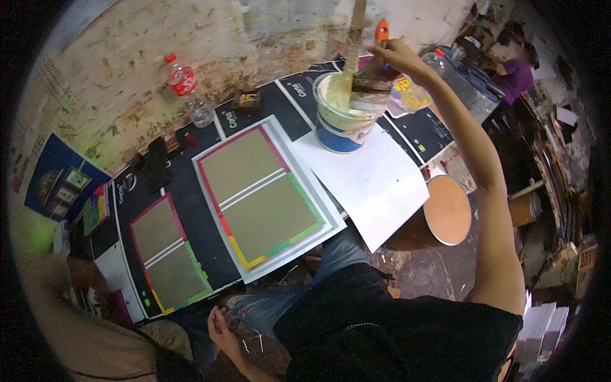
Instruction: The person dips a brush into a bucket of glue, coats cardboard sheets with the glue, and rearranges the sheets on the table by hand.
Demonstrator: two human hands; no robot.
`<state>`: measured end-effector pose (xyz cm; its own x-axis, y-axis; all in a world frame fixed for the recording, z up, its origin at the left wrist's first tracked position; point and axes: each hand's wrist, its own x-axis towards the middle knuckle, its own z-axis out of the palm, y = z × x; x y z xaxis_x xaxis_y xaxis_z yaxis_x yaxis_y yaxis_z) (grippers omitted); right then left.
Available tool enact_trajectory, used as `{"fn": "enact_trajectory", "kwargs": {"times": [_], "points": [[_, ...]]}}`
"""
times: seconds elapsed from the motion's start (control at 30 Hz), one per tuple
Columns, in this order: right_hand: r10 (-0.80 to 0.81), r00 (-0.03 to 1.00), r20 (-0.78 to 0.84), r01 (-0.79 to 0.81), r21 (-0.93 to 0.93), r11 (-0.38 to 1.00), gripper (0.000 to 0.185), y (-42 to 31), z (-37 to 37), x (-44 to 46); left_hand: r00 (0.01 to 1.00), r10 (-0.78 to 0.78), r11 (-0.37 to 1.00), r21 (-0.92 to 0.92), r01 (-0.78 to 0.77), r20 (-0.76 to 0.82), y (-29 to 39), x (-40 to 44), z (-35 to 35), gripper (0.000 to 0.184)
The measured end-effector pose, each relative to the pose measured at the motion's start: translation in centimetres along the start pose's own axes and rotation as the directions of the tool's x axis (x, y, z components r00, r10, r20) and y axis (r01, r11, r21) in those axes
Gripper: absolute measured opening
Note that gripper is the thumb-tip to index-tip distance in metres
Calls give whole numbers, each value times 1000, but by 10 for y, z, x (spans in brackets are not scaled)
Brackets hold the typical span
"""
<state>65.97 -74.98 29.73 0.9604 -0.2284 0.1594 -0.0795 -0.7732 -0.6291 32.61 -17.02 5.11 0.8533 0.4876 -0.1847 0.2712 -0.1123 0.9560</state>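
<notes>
My right hand (402, 57) is closed around a wide flat paintbrush (375, 84) with an orange-tipped handle. Its bristles point down at the rim of a white and blue paint bucket (344, 135), which is coated inside with pale cream paint. A long wooden stick (356, 32) stands up out of the bucket. Under the bucket lies a white sheet (375, 184) that hangs over the table edge. Low beside my knee, my left hand (223, 328) holds nothing, its fingers loosely apart. Nearer the middle is a large grey-green panel (258, 188) edged with coloured tape.
A smaller taped panel (168, 248) lies on the dark table (232, 283). Bottles (184, 81) stand along the wall. A round orange-brown stool seat (447, 210) is at right. One person (114, 337) sits close at left; another in purple (514, 79) is far back.
</notes>
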Motion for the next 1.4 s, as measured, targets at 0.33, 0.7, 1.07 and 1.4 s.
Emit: {"fn": "enact_trajectory", "kwargs": {"times": [0.33, 0.7, 1.07, 1.4], "points": [[-296, 848, 440, 493, -448, 745, 54, -52, 37, 56, 929, 355, 820, -513, -256, 104, 70, 46, 135, 38], [-555, 567, 609, 791, -591, 160, 73, -116, 86, -1, 852, 435, 810, -287, -512, -293, 64, 66, 189, 32], [-838, 288, 464, 898, -434, 68, 50, -161, 199, -66, 924, 363, 840, -388, -380, -119, 58, 90, 201, 39], [-516, 854, 63, 509, 103, 855, 26, -129, 298, -62, 887, 450, 889, -47, -456, -105, 41, 96, 203, 31]]}}
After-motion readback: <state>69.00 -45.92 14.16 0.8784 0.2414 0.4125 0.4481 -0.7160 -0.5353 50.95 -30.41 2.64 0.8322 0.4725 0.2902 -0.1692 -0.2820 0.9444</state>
